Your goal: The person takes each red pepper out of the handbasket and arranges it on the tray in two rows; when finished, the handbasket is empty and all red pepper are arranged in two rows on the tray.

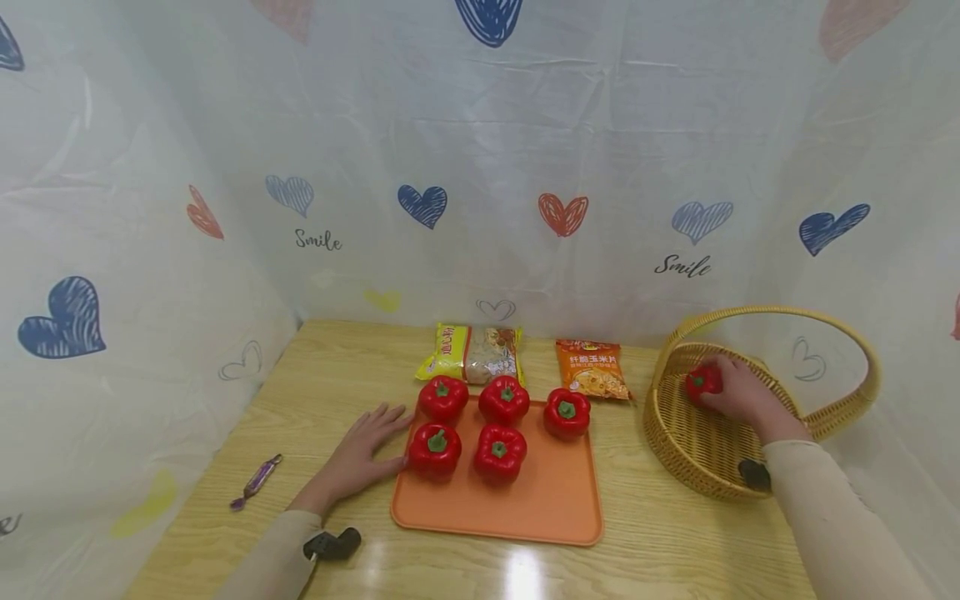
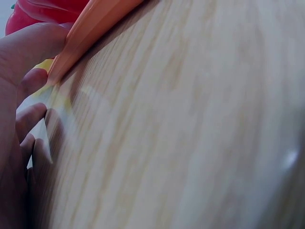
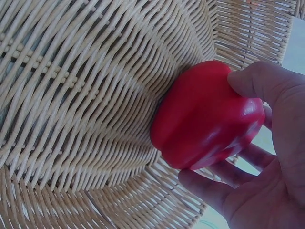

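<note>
In the head view, my right hand [image 1: 741,392] is inside the wicker basket [image 1: 675,454] and grips a red bell pepper [image 1: 703,383]. The right wrist view shows thumb and fingers round this pepper [image 3: 205,114], which lies against the woven basket [image 3: 95,95]. At the left edge of the orange tray [image 1: 547,500], my left hand [image 1: 365,450] rests with fingers spread. Its thumb touches the tray rim [image 2: 90,33] in the left wrist view. Several red bell peppers stand on the tray, among them a front-left one [image 1: 435,452] beside that hand.
Behind the tray lie a yellow snack bag [image 1: 472,354] and an orange snack bag [image 1: 592,368]. A purple wrapped candy [image 1: 257,482] is on the wooden table [image 1: 300,400] at the left. The basket's tall handle [image 1: 780,312] arches over its opening. A heart-printed curtain surrounds the table.
</note>
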### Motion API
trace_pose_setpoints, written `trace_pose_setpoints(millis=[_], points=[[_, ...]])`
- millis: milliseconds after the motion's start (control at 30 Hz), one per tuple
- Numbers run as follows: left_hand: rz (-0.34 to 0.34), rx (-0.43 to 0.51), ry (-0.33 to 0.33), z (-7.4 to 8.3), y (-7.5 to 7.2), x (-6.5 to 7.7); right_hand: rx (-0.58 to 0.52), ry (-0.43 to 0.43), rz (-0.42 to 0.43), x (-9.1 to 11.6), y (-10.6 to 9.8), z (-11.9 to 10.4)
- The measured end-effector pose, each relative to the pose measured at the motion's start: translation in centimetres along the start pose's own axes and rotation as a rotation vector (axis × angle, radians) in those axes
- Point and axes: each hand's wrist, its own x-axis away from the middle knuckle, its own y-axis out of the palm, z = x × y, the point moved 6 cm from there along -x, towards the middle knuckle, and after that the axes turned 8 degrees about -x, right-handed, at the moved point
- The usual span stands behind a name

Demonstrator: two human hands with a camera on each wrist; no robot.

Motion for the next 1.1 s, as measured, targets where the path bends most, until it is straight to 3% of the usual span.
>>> trace_pose_setpoints(millis=[600,800,1100], points=[[0.016,-0.002,0.013,0.3,-0.2,0.0,-0.036,0.006,-0.009,0.3,-0.6,0.2],[0.016,-0.002,0.016,0.3,-0.2,0.0,-0.038,-0.024,0.000,0.7,-0.9,-0.4],[0.011,-0.006,0.012,0.2,-0.1,0.0,-0.089,-0.002,-0.014,1.6,-1.1,-1.1]])
